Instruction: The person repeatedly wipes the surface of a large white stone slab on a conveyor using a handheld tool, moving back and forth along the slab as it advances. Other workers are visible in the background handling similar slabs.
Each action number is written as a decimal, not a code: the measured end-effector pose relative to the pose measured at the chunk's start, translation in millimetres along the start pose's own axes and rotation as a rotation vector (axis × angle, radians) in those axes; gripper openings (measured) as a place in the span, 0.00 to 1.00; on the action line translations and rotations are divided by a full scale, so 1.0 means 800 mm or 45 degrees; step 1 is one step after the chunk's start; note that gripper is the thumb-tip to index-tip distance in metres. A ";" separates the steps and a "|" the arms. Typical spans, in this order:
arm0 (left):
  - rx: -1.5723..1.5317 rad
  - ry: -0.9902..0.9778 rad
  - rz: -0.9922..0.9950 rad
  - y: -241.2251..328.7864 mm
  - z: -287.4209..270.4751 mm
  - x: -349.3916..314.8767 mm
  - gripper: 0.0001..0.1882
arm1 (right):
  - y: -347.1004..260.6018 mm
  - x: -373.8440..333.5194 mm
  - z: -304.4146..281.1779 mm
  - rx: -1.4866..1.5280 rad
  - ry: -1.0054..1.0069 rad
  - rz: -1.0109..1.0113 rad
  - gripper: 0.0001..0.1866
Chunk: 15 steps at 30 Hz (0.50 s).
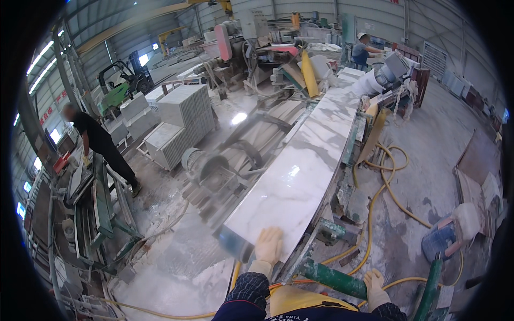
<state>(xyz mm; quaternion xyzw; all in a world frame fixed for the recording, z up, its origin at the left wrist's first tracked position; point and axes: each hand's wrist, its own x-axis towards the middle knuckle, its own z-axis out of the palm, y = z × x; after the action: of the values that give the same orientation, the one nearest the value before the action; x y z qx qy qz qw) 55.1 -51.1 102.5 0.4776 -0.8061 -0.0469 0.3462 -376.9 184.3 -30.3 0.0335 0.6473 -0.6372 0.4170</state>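
A long white marble slab point(292, 184) with grey veins lies along the narrow machine bed in front of me, its surface glossy. My left hand point(269, 245), in a cream glove, is pressed on the slab's near end with the fingers stretched out flat. Beside it, at the bed's near left corner, is a blurred grey-blue roller point(235, 245). My right hand point(374, 282), gloved alike, is at the right end of a thick green bar point(334, 278); its fingers look curled round that end, partly hidden.
Yellow hose point(386, 182) loops over the floor at right, near a blue plastic container point(441, 243). A motor point(206, 166) stands left of the bed. Stacked stone slabs point(184, 115) and a green forklift point(120, 88) are farther left. One person point(99, 136) stands left, another point(361, 51) far right.
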 end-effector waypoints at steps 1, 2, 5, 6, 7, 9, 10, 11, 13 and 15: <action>-0.010 -0.007 -0.001 0.000 -0.001 0.000 0.19 | 0.000 -0.001 0.001 0.011 -0.002 0.002 0.18; -0.031 -0.011 -0.002 0.000 -0.001 0.000 0.19 | 0.000 -0.003 0.001 0.000 0.037 0.006 0.18; -0.012 -0.030 -0.005 -0.001 -0.004 -0.001 0.19 | -0.001 -0.008 0.004 0.016 0.052 -0.006 0.18; -0.009 -0.031 -0.004 -0.001 -0.005 -0.002 0.20 | -0.002 -0.010 0.005 0.035 0.033 0.001 0.18; -0.007 -0.031 -0.003 -0.001 -0.006 -0.003 0.20 | -0.002 -0.012 0.006 0.036 0.036 0.003 0.18; -0.008 -0.038 0.000 -0.001 -0.008 -0.004 0.20 | -0.004 -0.016 0.007 0.022 0.021 0.006 0.18; -0.011 -0.046 0.001 -0.001 -0.009 -0.004 0.20 | -0.005 -0.018 0.007 0.008 0.002 0.009 0.18; -0.014 -0.054 0.000 0.000 -0.010 -0.005 0.20 | -0.006 -0.020 0.007 -0.022 0.026 0.015 0.18; 0.012 -0.044 0.002 0.002 -0.012 -0.006 0.20 | -0.007 -0.024 0.008 0.056 0.008 0.005 0.20; 0.011 -0.010 0.021 0.004 -0.014 -0.006 0.19 | -0.007 -0.027 0.009 0.078 0.018 -0.003 0.20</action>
<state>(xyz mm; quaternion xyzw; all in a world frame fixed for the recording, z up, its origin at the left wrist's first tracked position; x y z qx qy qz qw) 60.8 -43.0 109.7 0.4723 -0.8116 -0.0425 0.3411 -362.4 187.4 -12.2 0.0500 0.6306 -0.6570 0.4102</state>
